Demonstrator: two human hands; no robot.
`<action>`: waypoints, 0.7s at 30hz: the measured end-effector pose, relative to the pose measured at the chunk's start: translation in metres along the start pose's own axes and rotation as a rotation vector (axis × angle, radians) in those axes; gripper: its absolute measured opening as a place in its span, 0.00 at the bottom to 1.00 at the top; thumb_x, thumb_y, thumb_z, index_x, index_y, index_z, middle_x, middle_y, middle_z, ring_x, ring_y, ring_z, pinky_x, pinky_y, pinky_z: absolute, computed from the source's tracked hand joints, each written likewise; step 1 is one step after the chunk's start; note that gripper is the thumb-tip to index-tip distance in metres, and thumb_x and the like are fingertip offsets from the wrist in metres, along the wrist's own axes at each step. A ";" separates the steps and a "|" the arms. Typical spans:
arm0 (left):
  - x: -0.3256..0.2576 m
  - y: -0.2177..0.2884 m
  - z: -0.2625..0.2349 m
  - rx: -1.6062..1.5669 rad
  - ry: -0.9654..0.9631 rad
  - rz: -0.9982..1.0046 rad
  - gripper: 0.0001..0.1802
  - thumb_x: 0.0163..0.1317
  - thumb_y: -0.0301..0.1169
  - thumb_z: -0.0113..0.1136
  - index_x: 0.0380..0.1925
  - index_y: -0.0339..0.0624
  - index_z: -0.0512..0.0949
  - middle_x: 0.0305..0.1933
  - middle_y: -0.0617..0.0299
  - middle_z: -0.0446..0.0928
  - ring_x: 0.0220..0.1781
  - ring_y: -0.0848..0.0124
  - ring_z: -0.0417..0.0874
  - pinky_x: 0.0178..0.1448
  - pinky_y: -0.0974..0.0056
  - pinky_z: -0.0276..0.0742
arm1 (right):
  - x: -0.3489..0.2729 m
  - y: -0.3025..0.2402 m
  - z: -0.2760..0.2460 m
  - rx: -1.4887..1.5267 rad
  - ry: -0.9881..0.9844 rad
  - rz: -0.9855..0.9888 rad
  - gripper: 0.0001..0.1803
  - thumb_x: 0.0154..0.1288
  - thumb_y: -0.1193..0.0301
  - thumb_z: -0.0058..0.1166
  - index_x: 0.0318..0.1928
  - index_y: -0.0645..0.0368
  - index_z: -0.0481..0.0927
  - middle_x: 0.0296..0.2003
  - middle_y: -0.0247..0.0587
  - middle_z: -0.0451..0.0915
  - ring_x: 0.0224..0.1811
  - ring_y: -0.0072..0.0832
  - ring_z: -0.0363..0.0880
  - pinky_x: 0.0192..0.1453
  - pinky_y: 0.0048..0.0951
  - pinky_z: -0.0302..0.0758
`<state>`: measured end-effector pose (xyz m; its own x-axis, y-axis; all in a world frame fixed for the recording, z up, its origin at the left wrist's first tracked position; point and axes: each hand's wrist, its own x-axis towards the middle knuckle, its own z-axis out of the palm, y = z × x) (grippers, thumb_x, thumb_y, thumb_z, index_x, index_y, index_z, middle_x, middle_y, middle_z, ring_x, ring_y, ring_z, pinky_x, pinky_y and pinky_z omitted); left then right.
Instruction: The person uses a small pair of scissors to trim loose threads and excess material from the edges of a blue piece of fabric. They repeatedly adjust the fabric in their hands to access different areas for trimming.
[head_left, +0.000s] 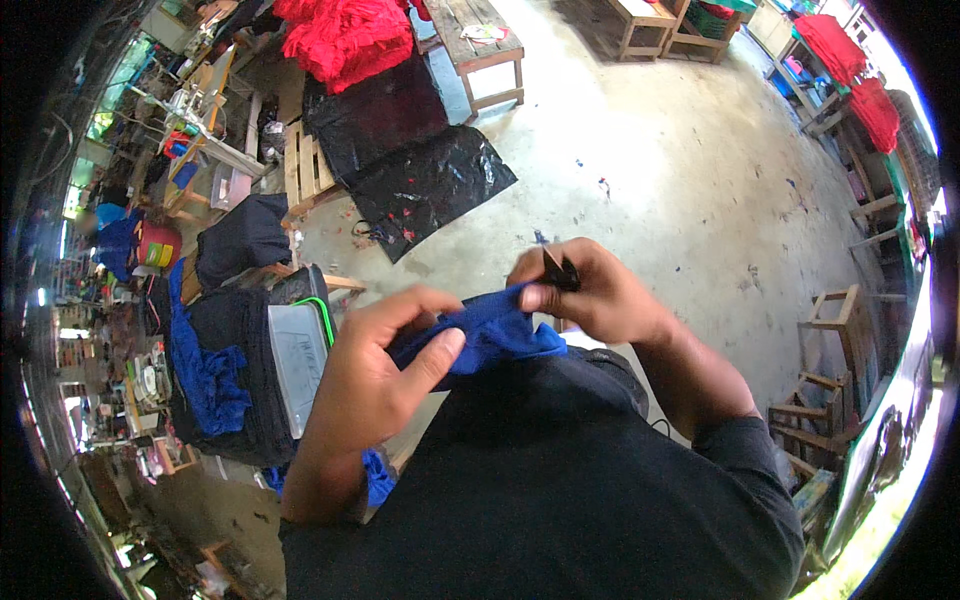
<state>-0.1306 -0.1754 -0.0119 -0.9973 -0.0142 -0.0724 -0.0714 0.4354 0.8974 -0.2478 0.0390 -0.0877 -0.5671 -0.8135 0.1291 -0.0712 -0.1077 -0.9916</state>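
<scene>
A piece of blue cloth (490, 328) is stretched between my two hands in front of my chest. My left hand (385, 365) grips its left end, the thumb on top and the fingers curled behind. My right hand (590, 295) pinches the upper right edge between thumb and finger. Tucked in that same hand is a small dark pointed tool (560, 270) that looks like thread snips. Part of the cloth's lower side is hidden against my black shirt.
Left of me, more blue cloth (210, 375) lies over a dark pile beside a clear plastic bin (298, 360) with a green rim. Ahead, a red fabric heap (350, 45) sits by a black plastic sheet (430, 190). Wooden stools (840, 320) stand at the right.
</scene>
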 end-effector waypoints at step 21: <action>0.016 -0.009 0.033 0.166 0.291 0.303 0.11 0.54 0.26 0.73 0.38 0.41 0.85 0.27 0.57 0.81 0.29 0.68 0.82 0.34 0.64 0.74 | -0.005 0.004 0.000 -0.636 0.452 -0.702 0.15 0.47 0.86 0.63 0.37 0.59 0.82 0.37 0.44 0.81 0.33 0.33 0.83 0.33 0.31 0.79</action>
<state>-0.1452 -0.1497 -0.0360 -0.9381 -0.1060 0.3296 0.2050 0.5972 0.7754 -0.2455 0.0432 -0.0920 -0.4756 -0.3817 0.7925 -0.8467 -0.0458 -0.5301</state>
